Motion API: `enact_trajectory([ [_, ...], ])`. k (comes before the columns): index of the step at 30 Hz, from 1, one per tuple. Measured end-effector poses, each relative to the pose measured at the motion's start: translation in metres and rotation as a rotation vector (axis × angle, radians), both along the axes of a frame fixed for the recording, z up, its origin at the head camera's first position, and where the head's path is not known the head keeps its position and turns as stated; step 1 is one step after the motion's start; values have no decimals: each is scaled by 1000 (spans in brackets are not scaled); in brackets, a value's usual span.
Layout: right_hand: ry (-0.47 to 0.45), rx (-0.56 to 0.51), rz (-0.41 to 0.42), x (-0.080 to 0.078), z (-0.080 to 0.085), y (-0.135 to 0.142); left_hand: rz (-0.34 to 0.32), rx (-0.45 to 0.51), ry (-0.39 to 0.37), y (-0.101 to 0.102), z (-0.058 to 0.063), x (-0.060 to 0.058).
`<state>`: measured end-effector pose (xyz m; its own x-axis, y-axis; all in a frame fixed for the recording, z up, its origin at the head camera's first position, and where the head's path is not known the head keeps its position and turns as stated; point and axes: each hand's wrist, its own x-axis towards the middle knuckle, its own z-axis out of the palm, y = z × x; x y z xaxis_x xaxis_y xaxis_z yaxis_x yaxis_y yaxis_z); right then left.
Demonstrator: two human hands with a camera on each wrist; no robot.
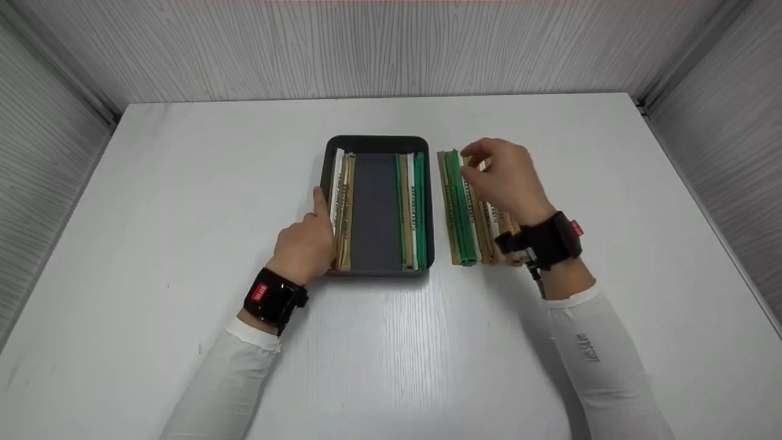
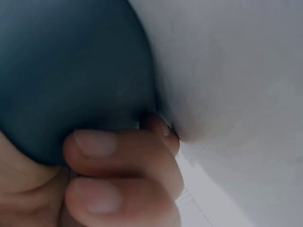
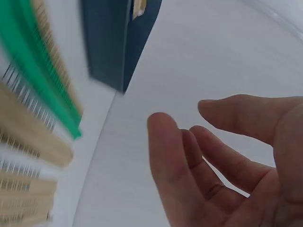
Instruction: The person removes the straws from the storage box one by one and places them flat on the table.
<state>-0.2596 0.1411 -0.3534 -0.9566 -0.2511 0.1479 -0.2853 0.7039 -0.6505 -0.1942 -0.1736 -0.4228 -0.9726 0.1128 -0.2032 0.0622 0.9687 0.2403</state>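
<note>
A dark rectangular tray (image 1: pixel 376 214) lies on the table with long, thin printed packets inside. White and tan packets (image 1: pixel 346 214) line its left side; green, tan and white packets (image 1: pixel 410 214) line its right side. My left hand (image 1: pixel 305 241) holds the tray's left edge, index finger stretched along the rim. In the left wrist view its other fingers (image 2: pixel 128 156) curl against the dark tray wall (image 2: pixel 80 66). Over a row of similar packets right of the tray hovers my right hand (image 1: pixel 504 180). The right wrist view shows its thumb and fingers (image 3: pixel 165 151) apart, holding nothing.
In the row beside the tray lie green packets (image 1: pixel 464 220) at the left, with tan and white ones partly under the right hand and wrist. Behind the white table (image 1: pixel 379 354) stands a grey wood-grain panel (image 1: pixel 379 49), with further panels at both sides.
</note>
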Motion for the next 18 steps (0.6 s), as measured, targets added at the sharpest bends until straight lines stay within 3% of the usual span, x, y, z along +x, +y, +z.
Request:
enact_trajectory([
  [5, 50, -2, 96, -3, 0, -48, 15, 15, -8, 0, 0, -1],
  [10, 21, 3, 170, -7, -3, -87, 20, 19, -20, 1, 0, -1],
  [18, -78, 177, 105, -14, -24, -123, 21, 14, -16, 2, 1, 1],
])
